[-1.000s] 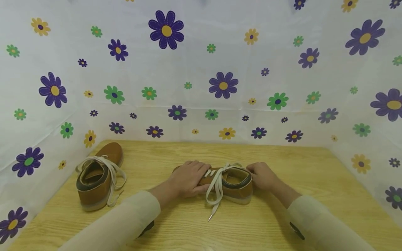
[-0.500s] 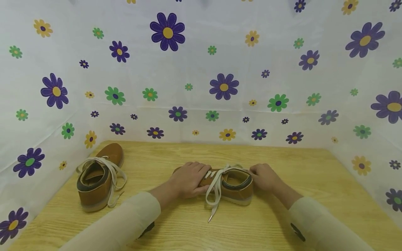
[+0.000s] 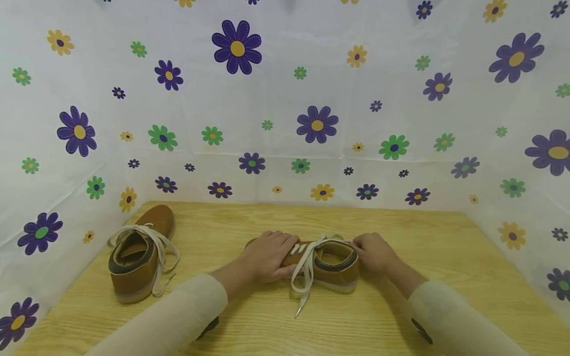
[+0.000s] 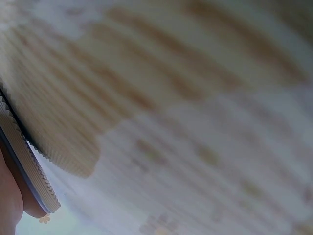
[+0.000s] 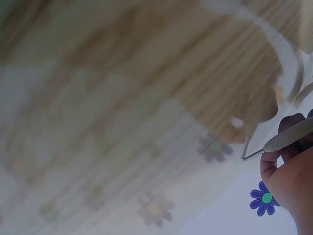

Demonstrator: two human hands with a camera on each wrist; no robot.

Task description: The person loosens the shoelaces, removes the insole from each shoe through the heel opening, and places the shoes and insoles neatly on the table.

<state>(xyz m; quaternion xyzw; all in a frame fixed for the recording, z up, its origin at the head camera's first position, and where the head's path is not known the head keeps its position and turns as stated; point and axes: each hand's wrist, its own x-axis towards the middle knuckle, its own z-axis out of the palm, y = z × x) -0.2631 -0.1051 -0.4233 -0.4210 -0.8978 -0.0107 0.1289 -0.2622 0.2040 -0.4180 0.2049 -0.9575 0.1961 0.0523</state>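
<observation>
A brown shoe (image 3: 340,277) with white laces and a dark collar lies sideways across the middle of the table, its toe to the left. Over its front part my left hand (image 3: 269,257) grips, fingers on the far side and thumb on the near side; most of the toe is hidden beneath. At the heel end, my right hand (image 3: 375,253) pinches a white shoelace (image 5: 291,136), its tip sticking out past the fingers in the right wrist view. A tied loop and another lace end hang down the shoe's near side. The left wrist view catches the shoe's ridged sole (image 4: 29,164).
A matching brown shoe (image 3: 133,284) stands on the left of the wooden table (image 3: 267,326), toe pointing away, its white laces in a bow. White sheeting (image 3: 276,94) printed with flowers walls off the back and both sides.
Both hands and the shoe stay almost where they were. The whole head view has shifted down slightly.
</observation>
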